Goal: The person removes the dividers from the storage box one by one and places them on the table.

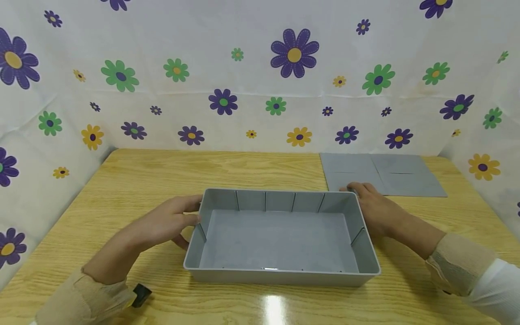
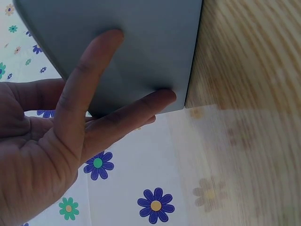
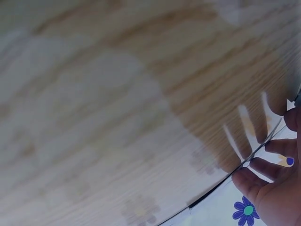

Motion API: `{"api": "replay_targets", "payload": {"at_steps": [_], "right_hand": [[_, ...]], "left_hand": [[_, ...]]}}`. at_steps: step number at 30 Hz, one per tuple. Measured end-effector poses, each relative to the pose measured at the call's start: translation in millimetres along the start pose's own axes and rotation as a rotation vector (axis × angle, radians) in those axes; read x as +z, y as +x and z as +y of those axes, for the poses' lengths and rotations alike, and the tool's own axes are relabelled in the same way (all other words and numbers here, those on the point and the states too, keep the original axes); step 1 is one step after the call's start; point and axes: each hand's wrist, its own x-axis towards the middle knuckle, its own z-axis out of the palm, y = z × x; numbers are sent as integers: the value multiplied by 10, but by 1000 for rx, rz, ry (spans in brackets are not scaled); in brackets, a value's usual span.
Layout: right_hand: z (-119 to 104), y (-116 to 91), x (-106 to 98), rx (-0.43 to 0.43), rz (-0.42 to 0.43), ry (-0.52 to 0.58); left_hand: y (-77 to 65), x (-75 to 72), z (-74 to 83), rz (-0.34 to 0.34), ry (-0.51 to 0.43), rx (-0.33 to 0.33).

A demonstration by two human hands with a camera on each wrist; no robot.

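A shallow grey rectangular plastic bin (image 1: 280, 276) sits on the table in front of me, with short ribs along its inner walls. My left hand (image 1: 172, 221) is at its left end. In the left wrist view the extended, spread fingers (image 2: 94, 70) press on the outside of the bin's wall (image 2: 150, 42). My right hand (image 1: 375, 210) lies at the bin's far right corner, its fingertips right at the rim. In the right wrist view the spread, slightly bent fingers (image 3: 270, 169) show low at the right, and most of the bin is outside that view.
Flat grey panels (image 1: 410, 185) with thin slits lie on the wooden table (image 1: 162, 167) at the back right, just beyond my right hand. A white flowered cloth (image 1: 243, 67) hangs behind the table and along both sides. A small black object (image 1: 141, 294) is by my left wrist band.
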Motion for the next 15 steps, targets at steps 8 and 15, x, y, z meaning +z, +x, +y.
{"api": "replay_targets", "payload": {"at_steps": [8, 15], "right_hand": [[-1, 24, 7, 2, 5, -6], [-2, 45, 15, -11, 10, 9]], "left_hand": [[-5, 5, -8, 20, 4, -23], [-31, 1, -24, 16, -8, -13]]}}
